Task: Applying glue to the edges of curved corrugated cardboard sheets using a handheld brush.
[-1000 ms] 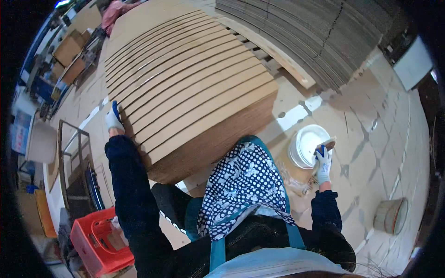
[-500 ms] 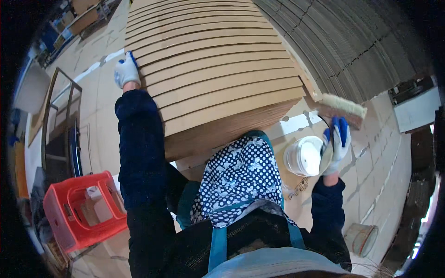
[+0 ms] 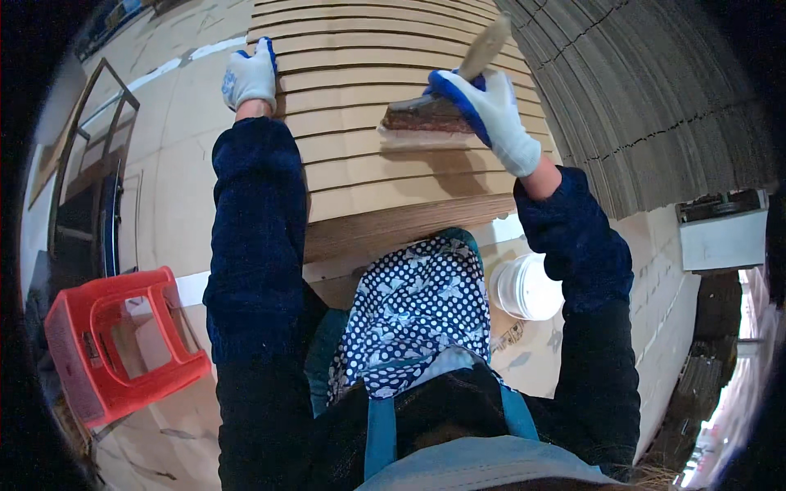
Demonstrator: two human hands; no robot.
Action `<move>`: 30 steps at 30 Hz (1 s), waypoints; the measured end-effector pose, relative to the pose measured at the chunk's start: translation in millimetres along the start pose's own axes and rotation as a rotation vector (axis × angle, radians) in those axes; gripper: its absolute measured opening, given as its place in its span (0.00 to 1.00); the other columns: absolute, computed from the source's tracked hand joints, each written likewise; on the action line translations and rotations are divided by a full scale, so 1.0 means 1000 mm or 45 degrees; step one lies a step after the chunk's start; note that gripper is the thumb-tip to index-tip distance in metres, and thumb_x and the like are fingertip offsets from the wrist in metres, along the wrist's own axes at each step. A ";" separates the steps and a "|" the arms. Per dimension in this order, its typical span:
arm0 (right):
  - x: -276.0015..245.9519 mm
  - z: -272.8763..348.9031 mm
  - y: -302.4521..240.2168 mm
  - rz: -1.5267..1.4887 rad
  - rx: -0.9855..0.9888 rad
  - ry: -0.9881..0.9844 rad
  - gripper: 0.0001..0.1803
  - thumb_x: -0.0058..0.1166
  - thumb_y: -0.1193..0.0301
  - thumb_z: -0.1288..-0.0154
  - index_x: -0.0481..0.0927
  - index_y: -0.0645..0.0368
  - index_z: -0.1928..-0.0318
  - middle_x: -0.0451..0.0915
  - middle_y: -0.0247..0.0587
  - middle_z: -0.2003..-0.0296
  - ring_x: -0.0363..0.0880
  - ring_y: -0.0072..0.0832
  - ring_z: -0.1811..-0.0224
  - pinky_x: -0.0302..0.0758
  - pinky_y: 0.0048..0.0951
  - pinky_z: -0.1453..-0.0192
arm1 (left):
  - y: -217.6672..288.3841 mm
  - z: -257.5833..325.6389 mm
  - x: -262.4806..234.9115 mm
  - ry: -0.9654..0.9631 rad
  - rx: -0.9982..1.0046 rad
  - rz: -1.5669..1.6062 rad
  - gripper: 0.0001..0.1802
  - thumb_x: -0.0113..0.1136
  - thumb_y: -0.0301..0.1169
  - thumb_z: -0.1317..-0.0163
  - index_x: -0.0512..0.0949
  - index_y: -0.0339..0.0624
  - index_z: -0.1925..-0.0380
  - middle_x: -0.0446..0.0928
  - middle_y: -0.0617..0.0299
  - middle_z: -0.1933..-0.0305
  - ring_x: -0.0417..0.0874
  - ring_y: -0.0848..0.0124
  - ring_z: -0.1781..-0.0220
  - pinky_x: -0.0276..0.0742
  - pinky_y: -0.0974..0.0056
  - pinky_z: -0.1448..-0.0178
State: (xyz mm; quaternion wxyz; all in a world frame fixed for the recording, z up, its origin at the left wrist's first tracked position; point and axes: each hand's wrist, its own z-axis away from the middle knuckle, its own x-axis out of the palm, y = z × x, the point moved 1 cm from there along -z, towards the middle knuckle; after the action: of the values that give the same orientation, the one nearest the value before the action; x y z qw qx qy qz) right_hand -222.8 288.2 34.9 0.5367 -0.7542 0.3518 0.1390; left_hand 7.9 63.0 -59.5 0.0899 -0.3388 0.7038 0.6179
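Observation:
A shingled stack of tan cardboard sheets (image 3: 368, 176) stretches away in front of me, each sheet's edge set back from the one before. At the stack's left edge my gloved left hand (image 3: 250, 78) is closed against the sheets, its blue fingertips at their side. In my gloved right hand (image 3: 491, 110) is a wide brush (image 3: 430, 116), its pale handle (image 3: 487, 45) pointing up and away. The pale bristles face down toward me, over the right part of the stack; whether they touch it I cannot tell. A white bucket (image 3: 509, 286) with white contents stands below my right forearm.
A red plastic stool (image 3: 78, 352) stands at the lower left, with a dark metal frame (image 3: 98, 155) beyond it. A tall pile of grey corrugated board (image 3: 639, 106) borders the stack on the right. A white box-like object (image 3: 725, 240) lies at the far right.
My right hand has brought the brush from beside the bucket up and left over the cardboard stack. My left hand stays at the stack's left edge. The whole view has shifted slightly.

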 end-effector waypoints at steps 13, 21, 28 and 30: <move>0.006 -0.002 0.025 -0.040 0.054 -0.149 0.21 0.53 0.56 0.41 0.80 0.65 0.73 0.78 0.46 0.79 0.77 0.34 0.76 0.71 0.33 0.69 | 0.008 0.004 -0.007 -0.076 -0.007 -0.001 0.35 0.51 0.61 0.50 0.77 0.35 0.63 0.78 0.44 0.60 0.77 0.51 0.56 0.70 0.54 0.53; 0.017 -0.115 0.034 0.438 -0.104 0.209 0.21 0.54 0.56 0.42 0.80 0.65 0.74 0.76 0.42 0.82 0.73 0.32 0.79 0.69 0.33 0.71 | 0.010 0.009 -0.006 0.027 0.026 -0.014 0.29 0.51 0.57 0.49 0.78 0.38 0.68 0.79 0.46 0.65 0.79 0.52 0.59 0.71 0.54 0.55; 0.021 -0.015 0.030 0.682 -0.351 -0.006 0.22 0.53 0.53 0.43 0.76 0.63 0.73 0.73 0.49 0.76 0.72 0.43 0.72 0.69 0.40 0.64 | 0.016 0.009 -0.012 0.062 0.016 -0.040 0.27 0.51 0.55 0.47 0.78 0.40 0.71 0.79 0.49 0.71 0.80 0.54 0.64 0.72 0.55 0.58; 0.019 -0.030 0.027 0.510 -0.214 -0.112 0.18 0.57 0.58 0.44 0.78 0.64 0.68 0.75 0.44 0.80 0.72 0.35 0.78 0.67 0.35 0.71 | 0.017 0.010 -0.014 -0.038 -0.029 0.008 0.26 0.51 0.54 0.46 0.78 0.40 0.74 0.79 0.51 0.74 0.80 0.54 0.67 0.72 0.56 0.60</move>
State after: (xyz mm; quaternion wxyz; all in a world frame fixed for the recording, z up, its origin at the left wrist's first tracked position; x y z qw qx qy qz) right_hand -233.2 248.7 16.1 0.4485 -0.7045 0.4582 0.3044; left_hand 5.6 77.8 -39.8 0.0944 -0.3284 0.6963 0.6312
